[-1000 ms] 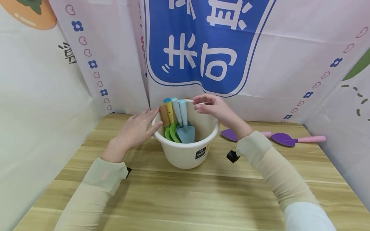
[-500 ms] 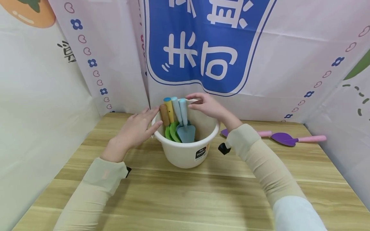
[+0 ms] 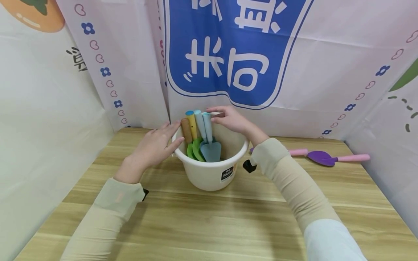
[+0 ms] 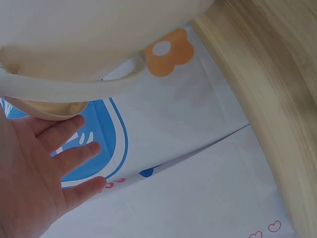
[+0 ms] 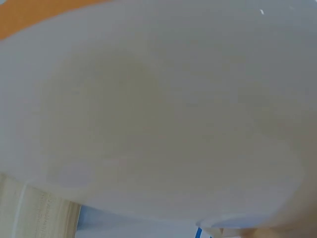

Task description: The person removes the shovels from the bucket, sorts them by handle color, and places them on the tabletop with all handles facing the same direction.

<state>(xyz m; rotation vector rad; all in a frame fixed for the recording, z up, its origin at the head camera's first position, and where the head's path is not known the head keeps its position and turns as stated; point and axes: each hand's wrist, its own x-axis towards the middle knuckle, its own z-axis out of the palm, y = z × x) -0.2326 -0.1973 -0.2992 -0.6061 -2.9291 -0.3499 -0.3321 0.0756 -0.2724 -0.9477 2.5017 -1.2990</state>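
1. Presently, the white bucket stands upright on the wooden table, its tools leaning together toward your left.
2. Your left hand rests at the left rim, fingers extended rather than curled. Uneven pressure here could tip or slide the bucket, since the flat palm offers little restraint.
3. Your right hand reaches over the far rim, fingertips beside the light blue handles; whether they pinch anything cannot be told.
4. The brown handle and yellow handle crowd the light blue pair; pulling one could drag its neighbours, as the blades overlap below.
5. A purple trowel lies at right; a second, its pink handle visible, is partly covered by your right sleeve, which could nudge it if swept outward.
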